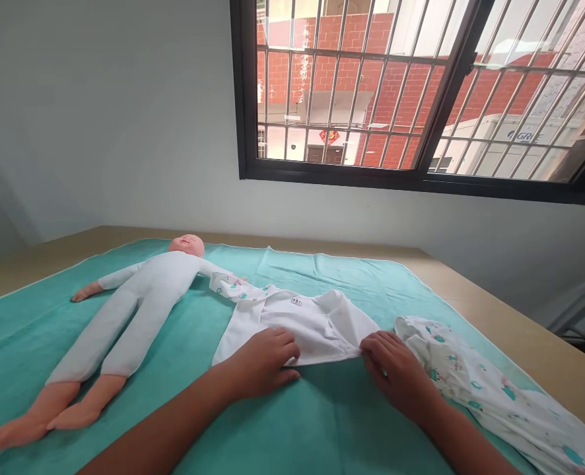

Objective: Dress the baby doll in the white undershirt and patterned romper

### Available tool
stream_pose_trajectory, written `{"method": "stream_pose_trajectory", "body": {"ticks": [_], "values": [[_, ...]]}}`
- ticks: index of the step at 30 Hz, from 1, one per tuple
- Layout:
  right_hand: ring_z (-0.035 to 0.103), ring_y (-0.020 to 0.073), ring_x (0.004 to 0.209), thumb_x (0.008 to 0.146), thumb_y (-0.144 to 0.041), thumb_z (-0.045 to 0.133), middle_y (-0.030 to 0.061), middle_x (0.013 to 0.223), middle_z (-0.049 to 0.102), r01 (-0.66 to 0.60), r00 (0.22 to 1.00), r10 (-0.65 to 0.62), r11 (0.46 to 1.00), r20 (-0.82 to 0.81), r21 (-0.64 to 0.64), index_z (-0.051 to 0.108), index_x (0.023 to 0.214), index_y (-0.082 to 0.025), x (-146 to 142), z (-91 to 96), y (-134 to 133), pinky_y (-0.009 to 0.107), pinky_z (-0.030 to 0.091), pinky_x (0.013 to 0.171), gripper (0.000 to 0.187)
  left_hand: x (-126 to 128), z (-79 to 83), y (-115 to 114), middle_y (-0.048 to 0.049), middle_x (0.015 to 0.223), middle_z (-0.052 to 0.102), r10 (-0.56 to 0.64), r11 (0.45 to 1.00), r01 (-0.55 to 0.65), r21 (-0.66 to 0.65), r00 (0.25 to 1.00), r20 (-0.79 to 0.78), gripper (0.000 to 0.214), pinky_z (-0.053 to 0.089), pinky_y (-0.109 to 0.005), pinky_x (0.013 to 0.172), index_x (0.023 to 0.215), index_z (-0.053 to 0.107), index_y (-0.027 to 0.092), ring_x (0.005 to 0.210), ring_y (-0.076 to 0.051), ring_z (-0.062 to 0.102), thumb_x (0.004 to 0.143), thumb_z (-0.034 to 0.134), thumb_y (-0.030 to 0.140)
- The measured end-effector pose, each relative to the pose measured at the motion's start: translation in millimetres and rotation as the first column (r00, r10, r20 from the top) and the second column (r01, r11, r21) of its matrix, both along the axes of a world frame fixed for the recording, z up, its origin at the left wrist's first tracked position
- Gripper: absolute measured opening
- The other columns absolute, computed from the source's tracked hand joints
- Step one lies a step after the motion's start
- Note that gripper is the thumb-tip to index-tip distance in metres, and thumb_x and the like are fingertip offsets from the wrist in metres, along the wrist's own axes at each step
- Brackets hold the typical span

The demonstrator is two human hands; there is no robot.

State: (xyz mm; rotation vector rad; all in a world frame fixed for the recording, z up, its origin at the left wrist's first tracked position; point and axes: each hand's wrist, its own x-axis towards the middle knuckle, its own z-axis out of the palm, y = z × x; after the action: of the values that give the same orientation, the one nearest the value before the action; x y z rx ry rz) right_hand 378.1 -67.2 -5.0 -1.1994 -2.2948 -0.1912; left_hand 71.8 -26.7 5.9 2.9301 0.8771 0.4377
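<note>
A white baby shirt (317, 330) with a patterned sleeve and a small printed label at the neck lies spread in front of me. My left hand (267, 359) rests on its lower edge, fingers loosely bent over the cloth and thumb apart from them. At the shirt's right lower corner, my right hand (396, 369) pinches the fabric between thumb and fingers. To the left, a baby doll (158, 290) with a white cloth body lies on its back. The shirt's left sleeve reaches close to the doll's arm.
Patterned baby clothing (475, 376), white with green prints, lies to the right of my right hand. A turquoise cloth (322, 422) covers much of the wooden table (481, 297). Behind are a pale wall and a barred window (332, 169) with a dark frame.
</note>
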Motion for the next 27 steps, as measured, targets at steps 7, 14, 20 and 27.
{"method": "stream_pose_trajectory", "body": {"ticks": [7,14,20,27], "values": [[0.054,0.0183,0.067,0.092,-0.017,0.043,0.0027,0.073,0.062,-0.073,0.997,0.070,0.984,-0.023,-0.160,0.056,0.089,-0.025,-2.6,1.7,-7.1,0.036,0.044,0.071,0.016,-11.6,6.1,1.5,0.0032,0.074,0.061,0.052,0.986,-0.041,-0.160,0.997,0.061,0.007,0.033,-0.025,0.059,0.077,0.054,0.021,0.065,-0.013,0.051,0.080,0.051,0.016],[0.056,0.0173,0.063,0.093,-0.030,0.042,0.0023,0.071,0.063,-0.076,0.973,-0.010,0.930,-0.231,-0.360,0.062,0.088,-0.026,-1.3,-0.3,-4.4,0.031,0.043,0.058,0.020,-15.8,18.1,-7.1,0.0067,0.058,0.053,-0.023,0.901,0.043,-0.431,0.998,0.052,0.009,0.031,-0.023,0.053,0.064,0.053,0.020,0.054,-0.009,0.045,0.072,0.054,0.015],[0.065,0.0225,0.093,0.088,-0.036,0.050,0.0062,0.105,0.069,0.184,0.825,-0.317,0.933,-0.467,-0.308,0.062,0.110,-0.027,31.7,-3.9,19.5,0.038,0.053,0.082,0.027,-13.4,14.8,-5.1,0.0066,0.049,0.038,-0.027,0.852,0.059,-0.521,0.997,0.069,0.038,0.026,-0.023,0.049,0.054,0.042,0.017,0.048,-0.007,0.033,0.087,0.052,0.033],[0.064,0.0257,0.099,0.085,-0.032,0.052,0.0055,0.108,0.068,0.149,0.943,-0.253,0.902,-0.215,-0.405,0.061,0.117,-0.029,39.5,-14.7,24.8,0.041,0.053,0.083,0.033,-8.4,4.3,3.0,0.0049,0.054,0.037,0.131,0.954,-0.094,-0.285,0.985,0.114,0.045,0.022,-0.026,0.054,0.058,0.033,0.017,0.054,-0.009,0.030,0.094,0.043,0.042]]}}
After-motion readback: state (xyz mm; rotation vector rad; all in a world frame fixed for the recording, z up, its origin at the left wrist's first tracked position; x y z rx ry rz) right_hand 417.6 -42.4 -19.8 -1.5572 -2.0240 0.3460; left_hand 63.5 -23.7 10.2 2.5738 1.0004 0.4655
